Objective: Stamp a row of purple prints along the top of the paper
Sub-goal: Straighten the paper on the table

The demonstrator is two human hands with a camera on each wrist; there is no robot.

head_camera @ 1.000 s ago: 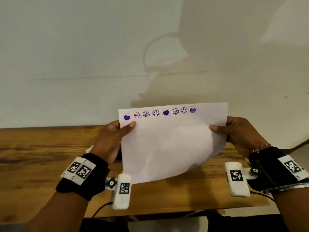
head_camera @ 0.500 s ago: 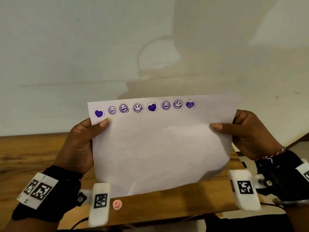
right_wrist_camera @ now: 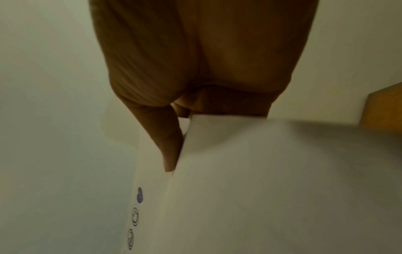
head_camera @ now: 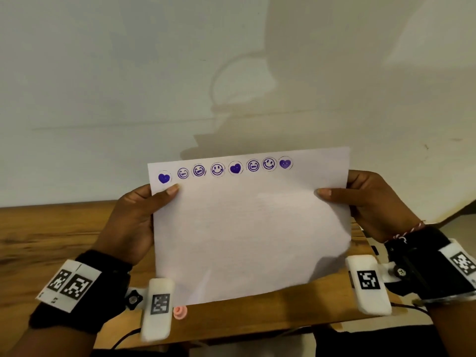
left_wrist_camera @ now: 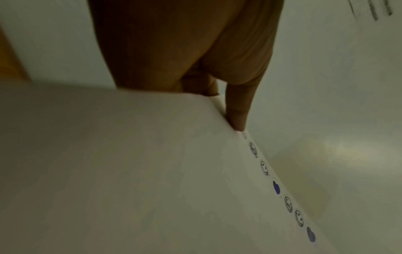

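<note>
A white sheet of paper (head_camera: 252, 228) is held upright above the wooden table (head_camera: 51, 235), facing me. A row of purple prints (head_camera: 224, 169), hearts and smiley faces, runs along its top edge from the left corner to right of centre. My left hand (head_camera: 134, 217) pinches the sheet's left edge, thumb on the front just below the first heart. My right hand (head_camera: 371, 202) pinches the right edge the same way. The left wrist view shows the paper (left_wrist_camera: 152, 171) and prints (left_wrist_camera: 276, 187) edge-on; the right wrist view shows the paper (right_wrist_camera: 282, 189) and the end prints (right_wrist_camera: 139, 195).
A small pink stamp (head_camera: 180, 312) lies on the table under the paper's lower left corner, near the front edge. A pale wall (head_camera: 154, 73) rises right behind the table. Dark items at the table's right end (head_camera: 374, 249) are mostly hidden by my right wrist.
Both hands have lifted the paper higher and brought it closer to me, held spread flat. The pink stamp came into sight below the sheet.
</note>
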